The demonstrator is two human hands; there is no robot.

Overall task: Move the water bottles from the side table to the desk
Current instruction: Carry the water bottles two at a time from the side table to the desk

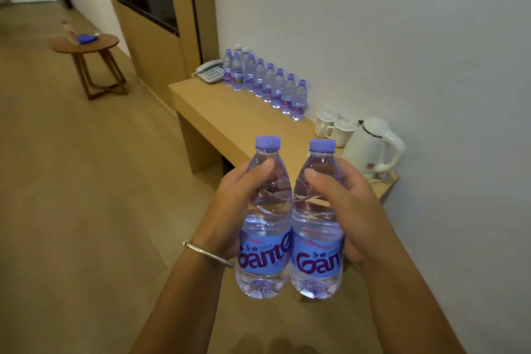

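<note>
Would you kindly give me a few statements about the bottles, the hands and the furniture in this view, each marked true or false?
1. Each hand holds one water bottle: the left hand grips the left bottle and the right hand grips the right bottle. True.
2. Both held bottles have lost their caps. False: each carries a purple cap.
3. A row of bottles already stands on the desk along the wall. True.
4. The white kettle sits on the round side table. False: it stands on the desk, beside the white cups.
5. The telephone lies at the far end of the desk. True.
6. The held bottles are empty. False: both look full of water.
</note>
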